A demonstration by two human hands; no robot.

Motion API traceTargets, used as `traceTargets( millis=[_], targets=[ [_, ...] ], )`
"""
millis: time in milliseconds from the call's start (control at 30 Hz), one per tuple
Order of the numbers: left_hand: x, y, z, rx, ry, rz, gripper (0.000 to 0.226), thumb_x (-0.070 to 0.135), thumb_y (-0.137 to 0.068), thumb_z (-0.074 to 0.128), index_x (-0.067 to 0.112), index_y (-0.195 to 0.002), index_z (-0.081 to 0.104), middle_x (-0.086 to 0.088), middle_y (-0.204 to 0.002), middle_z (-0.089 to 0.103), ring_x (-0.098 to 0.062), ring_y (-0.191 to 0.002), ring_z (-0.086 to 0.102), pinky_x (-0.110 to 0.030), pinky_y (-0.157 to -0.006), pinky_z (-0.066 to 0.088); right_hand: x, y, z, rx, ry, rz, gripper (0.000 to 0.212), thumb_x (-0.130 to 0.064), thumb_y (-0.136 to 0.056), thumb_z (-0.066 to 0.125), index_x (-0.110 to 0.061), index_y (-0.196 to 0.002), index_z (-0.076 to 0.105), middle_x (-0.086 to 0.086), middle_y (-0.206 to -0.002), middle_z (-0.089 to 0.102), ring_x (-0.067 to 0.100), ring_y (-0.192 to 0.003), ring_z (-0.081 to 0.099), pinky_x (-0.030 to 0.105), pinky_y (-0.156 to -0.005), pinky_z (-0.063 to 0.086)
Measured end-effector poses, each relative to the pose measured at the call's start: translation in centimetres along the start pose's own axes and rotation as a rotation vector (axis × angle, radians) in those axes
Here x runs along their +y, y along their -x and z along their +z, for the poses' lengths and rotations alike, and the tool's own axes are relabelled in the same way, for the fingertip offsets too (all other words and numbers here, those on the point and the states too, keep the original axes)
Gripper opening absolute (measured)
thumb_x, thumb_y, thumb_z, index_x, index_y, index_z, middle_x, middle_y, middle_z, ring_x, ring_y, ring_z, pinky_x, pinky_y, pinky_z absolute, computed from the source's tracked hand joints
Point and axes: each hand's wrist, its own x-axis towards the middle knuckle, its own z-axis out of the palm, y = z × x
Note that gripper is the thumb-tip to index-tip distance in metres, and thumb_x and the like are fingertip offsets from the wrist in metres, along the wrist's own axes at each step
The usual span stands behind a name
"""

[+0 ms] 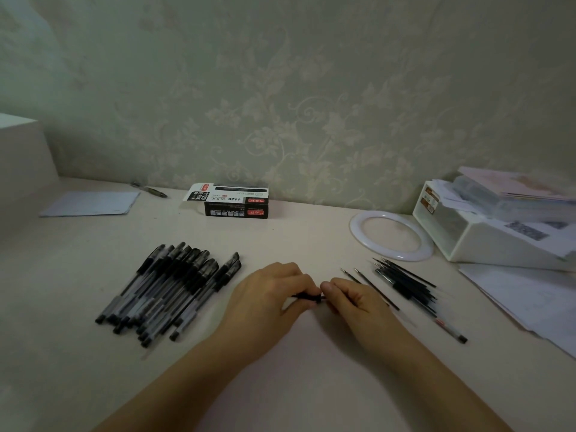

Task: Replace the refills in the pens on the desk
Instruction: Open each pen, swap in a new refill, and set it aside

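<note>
Brightness: I see a dim, flat frame with a greenish-grey cast.
Shadows: soft, faint ones under my hands and beside the pen pile [168, 294] on the table [296, 369].
Glare: none that I can find; the white ring [391, 236] only glows mildly.
Sharpness: centre fairly clear; the paper stack [514, 188] at right looks smeared.
Distortion: I notice wide-angle bending toward the edges.
Noise: wallpaper [296, 104] detail looks soft, muddy.

Two hands [268, 294] — one pen box [232, 201], one white ring [391, 235].
</note>
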Motion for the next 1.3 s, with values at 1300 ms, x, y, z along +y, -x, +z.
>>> traceTargets(
  millis=[1300],
  targets=[
    [-1.2, 0.2, 0.6, -0.088, 0.088, -0.190, 0.007, 0.031, -0.088, 0.065, 0.033, -0.093, 0.068, 0.014, -0.084, 0.059, -0.003, -0.079, 0.055, -0.030, -0.070, 0.048, 0.6, 0.3, -0.6, 0.079, -0.059, 0.040, 0.019, -0.020, -0.079, 0.078, -0.038, -0.083, 0.076, -0.011, -0.084, 0.074, 0.009, -0.075, 0.067, 0.017, -0.071, 0.053]
  ],
)
